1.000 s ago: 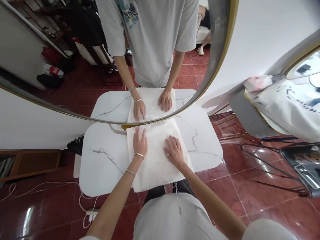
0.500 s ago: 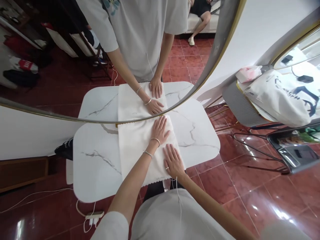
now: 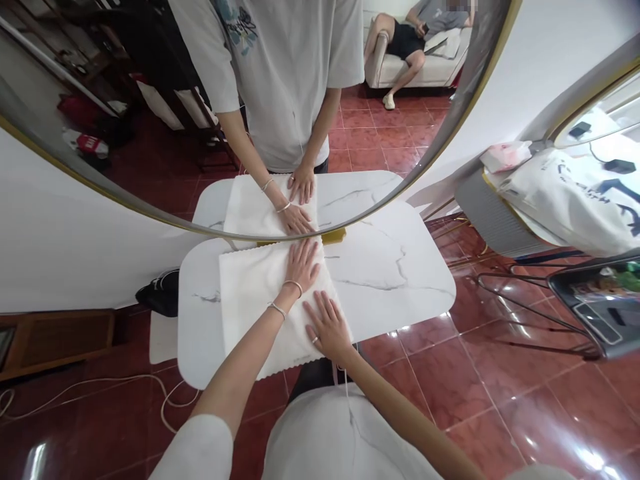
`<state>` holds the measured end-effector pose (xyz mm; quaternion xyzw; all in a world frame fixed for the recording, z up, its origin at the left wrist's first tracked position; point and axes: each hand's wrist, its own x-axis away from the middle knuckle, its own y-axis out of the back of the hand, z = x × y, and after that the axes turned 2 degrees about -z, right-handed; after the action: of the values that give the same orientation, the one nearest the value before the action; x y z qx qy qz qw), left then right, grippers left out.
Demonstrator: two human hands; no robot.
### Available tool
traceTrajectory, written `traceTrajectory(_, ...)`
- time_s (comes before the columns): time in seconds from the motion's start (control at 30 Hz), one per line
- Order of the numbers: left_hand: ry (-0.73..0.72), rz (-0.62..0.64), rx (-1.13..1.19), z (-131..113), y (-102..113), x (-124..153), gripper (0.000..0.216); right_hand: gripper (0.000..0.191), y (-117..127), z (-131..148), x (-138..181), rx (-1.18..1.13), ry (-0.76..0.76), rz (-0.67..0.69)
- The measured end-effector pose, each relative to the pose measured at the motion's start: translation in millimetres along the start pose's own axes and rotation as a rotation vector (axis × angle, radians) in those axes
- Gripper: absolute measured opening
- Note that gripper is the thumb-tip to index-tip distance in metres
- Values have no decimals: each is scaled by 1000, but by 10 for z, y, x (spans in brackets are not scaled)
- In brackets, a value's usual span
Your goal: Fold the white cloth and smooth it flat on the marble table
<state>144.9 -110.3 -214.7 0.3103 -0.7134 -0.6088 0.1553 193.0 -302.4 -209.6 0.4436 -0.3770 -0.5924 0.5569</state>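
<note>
A folded white cloth [image 3: 253, 300] with a scalloped near edge lies on a white marble-patterned table [image 3: 395, 280]. My left hand [image 3: 301, 263] lies flat and open on the cloth's far right corner, fingers spread toward the mirror, with two thin bracelets on the wrist. Nearer to me, my right hand [image 3: 324, 325] rests flat and open on the cloth's right edge and wears a ring. Neither hand holds anything.
A large gold-framed round mirror [image 3: 440, 143] leans on the wall behind the table and reflects me, the cloth and a person seated on a sofa [image 3: 415, 47]. A chair with a white bag [image 3: 565, 200] stands at right. Cables [image 3: 90, 393] cross the red tiled floor.
My left hand slid from the cloth's middle across to its far right corner. My right hand moved back toward the near right edge. The view shifted, so the cloth sits further left.
</note>
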Motion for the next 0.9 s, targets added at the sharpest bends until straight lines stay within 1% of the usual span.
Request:
traceTrajectory(0.1,-123,23,39,-274,-104,-200,59,62,99,-261,132,32,-40,7)
traceTrajectory(0.13,-140,24,44,-372,-138,-274,60,61,137,-358,176,45,-53,7)
traceTrajectory(0.23,-110,12,34,-621,-218,-451,64,60,230,-594,284,68,-74,3)
traceTrajectory(0.33,-89,12,28,-737,-253,-515,68,61,256,-663,325,59,-86,-11)
traceTrajectory(0.4,-87,12,30,-738,-257,-505,70,61,244,-629,308,47,-98,-22)
traceTrajectory(0.47,-82,10,35,-705,-251,-478,70,61,228,-579,260,25,-72,-8)
traceTrajectory(0.57,-77,13,37,-632,-234,-437,67,58,216,-539,172,3,1,45)
traceTrajectory(0.73,-92,32,30,-475,-187,-341,65,59,185,-472,99,40,28,70)
traceTrajectory(0.8,-92,29,24,-383,-157,-274,67,60,146,-377,78,51,35,69)
traceTrajectory(0.9,-88,23,19,-197,-89,-146,69,61,61,-143,17,60,30,58)
